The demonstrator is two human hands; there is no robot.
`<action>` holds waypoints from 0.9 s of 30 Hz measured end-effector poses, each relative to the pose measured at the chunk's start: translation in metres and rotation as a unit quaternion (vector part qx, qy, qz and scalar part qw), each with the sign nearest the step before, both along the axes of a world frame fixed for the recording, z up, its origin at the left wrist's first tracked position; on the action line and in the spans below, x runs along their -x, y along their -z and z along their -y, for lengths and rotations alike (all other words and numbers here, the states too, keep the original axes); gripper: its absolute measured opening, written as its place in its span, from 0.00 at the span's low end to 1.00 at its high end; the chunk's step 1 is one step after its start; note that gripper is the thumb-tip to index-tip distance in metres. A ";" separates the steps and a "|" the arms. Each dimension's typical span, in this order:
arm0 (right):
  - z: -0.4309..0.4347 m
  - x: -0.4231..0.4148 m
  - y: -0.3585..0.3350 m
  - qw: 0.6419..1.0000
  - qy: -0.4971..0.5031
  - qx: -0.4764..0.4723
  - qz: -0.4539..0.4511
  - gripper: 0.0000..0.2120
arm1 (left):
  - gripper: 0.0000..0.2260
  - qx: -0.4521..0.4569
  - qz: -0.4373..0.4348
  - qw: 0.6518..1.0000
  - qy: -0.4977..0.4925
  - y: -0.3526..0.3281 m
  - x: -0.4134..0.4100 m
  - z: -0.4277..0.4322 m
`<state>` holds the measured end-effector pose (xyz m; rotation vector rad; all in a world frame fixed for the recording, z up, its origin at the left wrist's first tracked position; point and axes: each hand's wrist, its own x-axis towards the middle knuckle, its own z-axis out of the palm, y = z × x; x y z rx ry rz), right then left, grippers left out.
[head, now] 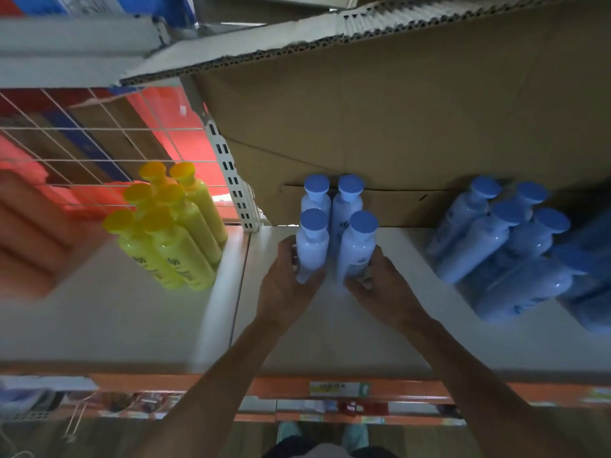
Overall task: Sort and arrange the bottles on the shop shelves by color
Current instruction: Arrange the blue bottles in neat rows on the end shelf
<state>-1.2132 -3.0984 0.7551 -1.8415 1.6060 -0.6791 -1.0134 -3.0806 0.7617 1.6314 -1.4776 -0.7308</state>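
As left hand [285,285] grips bottle [312,247], right hand [380,287] likewise

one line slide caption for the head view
Left hand and right hand grip the front two of four pale blue bottles on the shelf

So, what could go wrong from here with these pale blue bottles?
The left grip and right grip hold the two front pale blue bottles low on their bodies; pushed from there, the tall bottles might tip into the back pair. The darker blue bottles on the right share the shelf and look similar in this dim light, so shades could get mixed.
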 end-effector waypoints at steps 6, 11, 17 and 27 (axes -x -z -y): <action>0.001 -0.001 0.002 1.000 0.007 -0.002 0.001 0.26 | 0.25 0.005 0.018 0.996 0.091 0.005 -0.006 0.004; 0.007 -0.008 0.012 1.000 0.026 -0.006 0.015 0.29 | 0.30 -0.006 -0.002 0.999 0.052 0.005 -0.001 0.007; -0.006 -0.002 0.004 1.000 0.003 -0.003 -0.003 0.30 | 0.26 0.037 0.015 0.998 0.040 0.017 -0.001 0.005; -0.011 -0.002 0.004 1.000 0.019 -0.014 -0.005 0.25 | 0.22 0.004 -0.014 0.994 0.104 0.010 -0.003 -0.003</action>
